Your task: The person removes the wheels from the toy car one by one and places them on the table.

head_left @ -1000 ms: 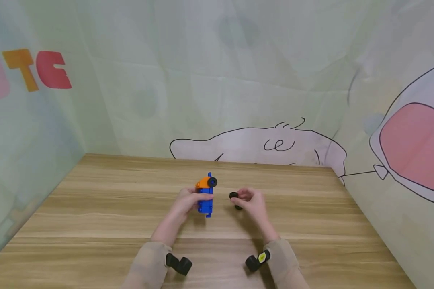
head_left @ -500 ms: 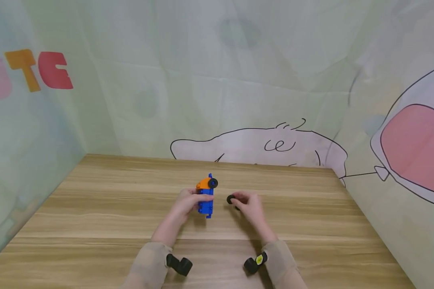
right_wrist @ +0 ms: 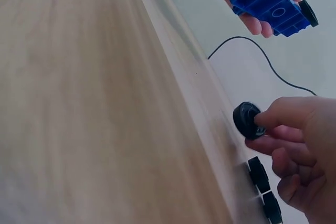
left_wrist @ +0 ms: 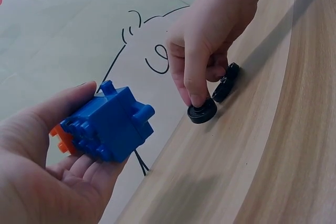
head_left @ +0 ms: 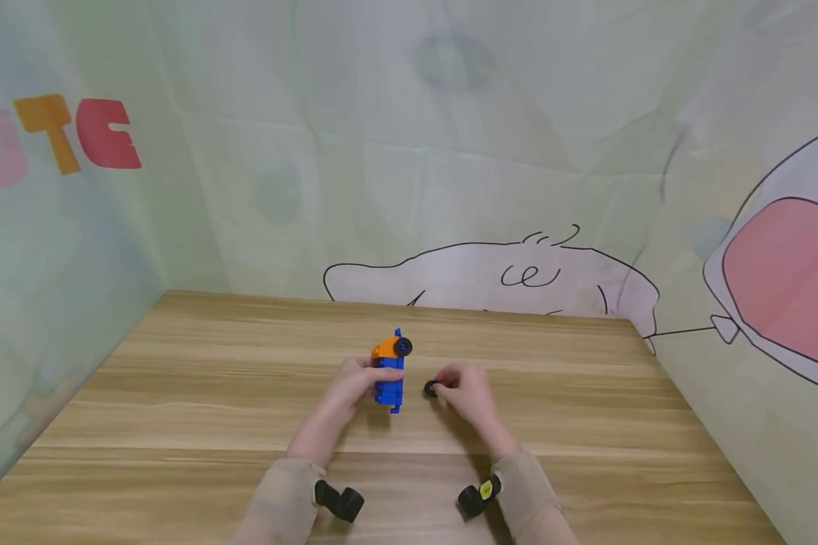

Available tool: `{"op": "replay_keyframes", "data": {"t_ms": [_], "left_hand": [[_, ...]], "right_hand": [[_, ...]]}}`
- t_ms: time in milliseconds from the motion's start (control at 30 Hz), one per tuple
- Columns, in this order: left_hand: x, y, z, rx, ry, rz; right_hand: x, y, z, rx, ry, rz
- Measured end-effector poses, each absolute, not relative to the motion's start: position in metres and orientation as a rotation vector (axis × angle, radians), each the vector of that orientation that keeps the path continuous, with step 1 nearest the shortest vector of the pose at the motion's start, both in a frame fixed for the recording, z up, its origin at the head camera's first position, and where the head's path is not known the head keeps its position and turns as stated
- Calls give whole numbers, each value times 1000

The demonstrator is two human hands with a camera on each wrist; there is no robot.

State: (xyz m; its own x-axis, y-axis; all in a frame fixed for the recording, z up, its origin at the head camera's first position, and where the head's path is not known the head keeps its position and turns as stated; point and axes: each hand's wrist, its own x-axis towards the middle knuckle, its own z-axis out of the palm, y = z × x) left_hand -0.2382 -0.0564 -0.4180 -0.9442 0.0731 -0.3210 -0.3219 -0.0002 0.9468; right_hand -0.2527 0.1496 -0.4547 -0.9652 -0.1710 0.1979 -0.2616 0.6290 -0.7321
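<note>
Black wheel (head_left: 429,389), pinched in the right grip (head_left: 469,390), has dipped lower in the head view; the left grip (head_left: 354,383) holds the blue-and-orange toy vehicle (head_left: 389,393) above the worktop (head_left: 177,393); wheel and vehicle are apart, so the two remain unjoined

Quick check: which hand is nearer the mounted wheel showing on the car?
Left. The left hand grips the car itself, close to the mounted wheel. The right hand is apart from the car, off to its right, pinching a loose wheel.
</note>
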Motion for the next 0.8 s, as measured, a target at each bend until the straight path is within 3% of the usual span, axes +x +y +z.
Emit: {"op": "replay_keyframes", "data": {"t_ms": [800], "left_hand": [[-238, -51, -421, -257, 2010, 2014]], "right_hand": [[-255, 152, -444, 304, -2757, 1188]]}}
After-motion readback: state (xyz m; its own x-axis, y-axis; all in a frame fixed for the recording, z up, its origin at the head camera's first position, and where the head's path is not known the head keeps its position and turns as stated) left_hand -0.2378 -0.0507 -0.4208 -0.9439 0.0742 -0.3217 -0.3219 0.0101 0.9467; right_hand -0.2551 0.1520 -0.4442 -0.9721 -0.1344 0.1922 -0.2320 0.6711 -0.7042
